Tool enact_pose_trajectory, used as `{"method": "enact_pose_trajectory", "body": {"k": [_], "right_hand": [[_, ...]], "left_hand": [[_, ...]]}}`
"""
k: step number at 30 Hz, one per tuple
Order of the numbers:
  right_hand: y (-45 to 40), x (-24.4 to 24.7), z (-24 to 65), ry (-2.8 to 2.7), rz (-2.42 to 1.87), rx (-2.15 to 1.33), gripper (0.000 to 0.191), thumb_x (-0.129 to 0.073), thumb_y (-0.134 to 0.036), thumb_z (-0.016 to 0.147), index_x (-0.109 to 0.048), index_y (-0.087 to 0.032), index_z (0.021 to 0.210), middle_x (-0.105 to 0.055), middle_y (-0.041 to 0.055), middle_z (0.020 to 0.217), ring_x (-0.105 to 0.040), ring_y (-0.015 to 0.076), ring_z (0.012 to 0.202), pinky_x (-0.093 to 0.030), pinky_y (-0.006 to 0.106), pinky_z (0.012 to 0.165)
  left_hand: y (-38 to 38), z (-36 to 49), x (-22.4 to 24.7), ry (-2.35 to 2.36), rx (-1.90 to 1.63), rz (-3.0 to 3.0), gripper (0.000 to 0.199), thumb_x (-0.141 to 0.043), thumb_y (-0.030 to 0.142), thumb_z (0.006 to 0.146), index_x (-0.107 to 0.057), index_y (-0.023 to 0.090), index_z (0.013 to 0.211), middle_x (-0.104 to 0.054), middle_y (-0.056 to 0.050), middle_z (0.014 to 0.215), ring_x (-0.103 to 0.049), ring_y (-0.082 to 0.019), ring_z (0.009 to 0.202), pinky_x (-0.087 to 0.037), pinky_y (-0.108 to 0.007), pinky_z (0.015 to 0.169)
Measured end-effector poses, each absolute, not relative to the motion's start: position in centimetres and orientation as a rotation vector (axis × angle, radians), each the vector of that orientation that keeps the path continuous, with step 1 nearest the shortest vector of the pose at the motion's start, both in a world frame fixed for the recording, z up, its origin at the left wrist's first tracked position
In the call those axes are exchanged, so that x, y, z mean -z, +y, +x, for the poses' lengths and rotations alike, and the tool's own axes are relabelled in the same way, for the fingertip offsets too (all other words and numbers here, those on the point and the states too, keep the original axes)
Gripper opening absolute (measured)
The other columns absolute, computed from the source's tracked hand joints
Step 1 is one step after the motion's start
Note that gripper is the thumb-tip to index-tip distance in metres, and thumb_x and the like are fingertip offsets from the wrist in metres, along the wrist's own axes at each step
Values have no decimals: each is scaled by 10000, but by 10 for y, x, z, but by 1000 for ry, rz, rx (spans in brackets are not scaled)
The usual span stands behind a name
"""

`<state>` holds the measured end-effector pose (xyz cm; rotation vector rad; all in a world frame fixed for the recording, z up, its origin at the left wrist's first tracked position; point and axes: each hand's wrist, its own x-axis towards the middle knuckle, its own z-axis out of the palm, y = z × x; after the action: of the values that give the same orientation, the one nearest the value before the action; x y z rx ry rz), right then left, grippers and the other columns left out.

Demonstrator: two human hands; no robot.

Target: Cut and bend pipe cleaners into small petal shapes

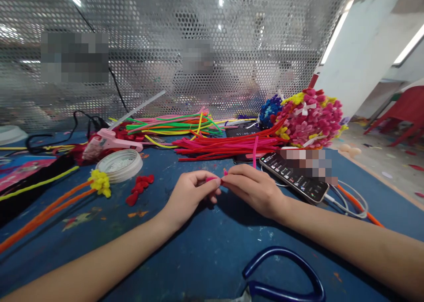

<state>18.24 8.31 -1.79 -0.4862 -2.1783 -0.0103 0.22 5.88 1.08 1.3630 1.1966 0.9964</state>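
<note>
Over the middle of the blue table (212, 253), my left hand (195, 189) and my right hand (253, 187) meet fingertip to fingertip. Both are closed in a pinch on one pink pipe cleaner (255, 151), whose free end rises above the right hand. A short bent pink piece shows between the fingertips; the rest is hidden by the fingers. Left of my left hand lie small red pipe cleaner pieces (140, 188). Behind the hands spreads a bundle of red and pink pipe cleaners (215, 147).
Blue-handled scissors (285, 271) lie at the front edge. To the right are a phone (294, 176) with a white cable and a pink flower bouquet (311, 118). A pink glue gun (111, 140), a white lid of beads (119, 166) and orange stems with a yellow flower (100, 182) lie left.
</note>
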Motion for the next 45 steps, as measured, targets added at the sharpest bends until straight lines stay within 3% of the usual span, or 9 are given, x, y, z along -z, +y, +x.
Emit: {"method": "enact_pose_trajectory", "body": {"k": [13, 25, 30, 36, 38, 45], "right_hand": [[86, 16, 179, -2143, -479, 94, 153, -484, -160, 876, -605, -114, 959, -627, 106, 881, -595, 150, 808, -514, 256, 722], [88, 18, 178, -2170, -571, -34, 182, -434, -212, 902, -605, -152, 919, -617, 86, 869, -583, 145, 795, -497, 263, 718], [89, 12, 177, -2265, -662, -330, 206, -396, -246, 916, -565, -158, 840, -579, 68, 806, -534, 143, 744, -461, 263, 676], [92, 1, 177, -2168, -702, -1111, 245, -417, -301, 903, -524, -154, 740, -502, -20, 663, -452, 86, 603, -390, 196, 567], [93, 1, 177, -2114, -702, -1227, 245, -432, -308, 891, -528, -148, 732, -463, -34, 631, -409, 76, 569, -362, 188, 532], [91, 8, 178, -2064, -590, -858, 61, -556, -112, 754, -599, -150, 775, -564, 10, 750, -496, 100, 654, -397, 213, 584]], "left_hand": [[60, 1, -10, 1221, -980, 1379, 183, -646, 324, 690, -620, 143, 680, -614, 16, 579, -539, -83, 481, -407, -186, 464], [60, 0, -6, 1284, -954, 1514, 214, -614, 358, 728, -605, 143, 725, -596, 4, 602, -537, -110, 527, -403, -209, 489], [56, 0, -9, 1322, -985, 1695, 179, -584, 340, 760, -625, 166, 770, -591, 18, 614, -531, -108, 548, -424, -213, 539], [53, 2, -12, 1363, -1027, 1793, 177, -562, 345, 781, -629, 181, 777, -606, 15, 666, -518, -105, 565, -409, -206, 539], [53, 2, -12, 1367, -1021, 1789, 185, -563, 356, 781, -627, 182, 780, -598, 20, 658, -505, -103, 557, -397, -206, 533], [53, 3, -13, 1350, -1013, 1758, 198, -562, 359, 782, -628, 172, 788, -606, 15, 679, -512, -112, 583, -395, -214, 559]]}}
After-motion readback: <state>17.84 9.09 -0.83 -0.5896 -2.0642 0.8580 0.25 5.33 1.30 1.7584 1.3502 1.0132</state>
